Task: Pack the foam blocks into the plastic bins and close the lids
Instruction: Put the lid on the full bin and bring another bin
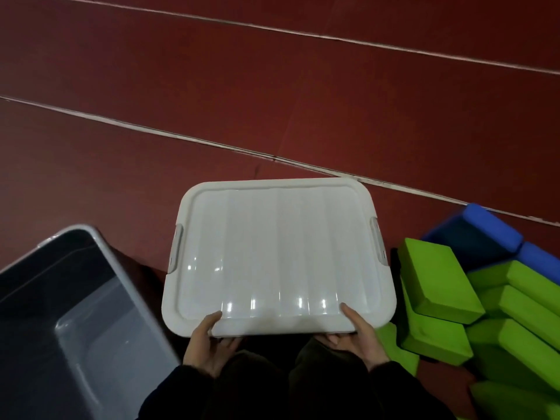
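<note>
A white ribbed plastic lid (pixel 278 253) with grey side latches lies flat in the middle of the view, covering whatever is beneath it. My left hand (pixel 206 344) grips its near edge at the left, thumb on top and fingers underneath. My right hand (pixel 360 338) grips the same edge at the right in the same way. An open grey plastic bin (pixel 100 259) stands at the lower left with nothing visible inside. Green foam blocks (pixel 439 286) are heaped at the right, with blue foam blocks (pixel 475 231) behind them.
The floor is dark red matting (pixel 272 101) with pale seam lines running across it. My dark trouser legs and sleeves fill the bottom centre, just under the lid's near edge.
</note>
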`<control>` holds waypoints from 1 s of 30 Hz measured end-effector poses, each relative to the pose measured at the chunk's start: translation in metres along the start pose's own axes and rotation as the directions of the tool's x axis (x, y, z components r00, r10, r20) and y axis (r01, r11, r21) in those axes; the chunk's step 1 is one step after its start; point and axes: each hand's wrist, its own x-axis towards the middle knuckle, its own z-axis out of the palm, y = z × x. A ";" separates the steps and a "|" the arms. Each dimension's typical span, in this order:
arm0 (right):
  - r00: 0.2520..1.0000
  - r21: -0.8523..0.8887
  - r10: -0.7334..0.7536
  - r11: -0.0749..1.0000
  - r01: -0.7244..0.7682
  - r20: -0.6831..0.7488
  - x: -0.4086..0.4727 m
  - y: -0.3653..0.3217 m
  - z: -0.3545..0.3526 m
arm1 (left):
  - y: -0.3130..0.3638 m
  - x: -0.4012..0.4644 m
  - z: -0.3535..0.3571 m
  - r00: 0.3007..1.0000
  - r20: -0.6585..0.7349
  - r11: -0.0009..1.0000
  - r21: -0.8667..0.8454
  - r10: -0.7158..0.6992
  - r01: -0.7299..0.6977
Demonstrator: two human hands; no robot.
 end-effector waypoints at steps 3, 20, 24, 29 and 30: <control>0.999 0.053 0.034 0.998 -0.033 -0.032 0.002 -0.002 0.012 | 0.003 0.004 0.001 0.999 0.048 0.998 -0.066 0.017 -0.013; 0.946 0.464 -0.321 0.844 0.268 0.037 0.089 -0.227 0.198 | 0.057 0.001 0.203 0.904 0.349 0.913 0.228 0.247 -0.338; 0.913 0.280 -0.385 0.869 0.407 -0.132 0.135 -0.255 0.202 | 0.057 0.019 0.194 0.943 0.266 0.907 0.314 0.202 -0.283; 0.921 0.080 -0.376 0.920 0.385 -0.105 0.143 -0.231 0.187 | 0.056 0.036 0.190 0.949 0.256 0.879 0.388 0.185 -0.276; 0.934 0.015 -0.351 0.936 0.352 -0.067 0.138 -0.222 0.183 | 0.055 0.039 0.189 0.949 0.260 0.867 0.413 0.180 -0.278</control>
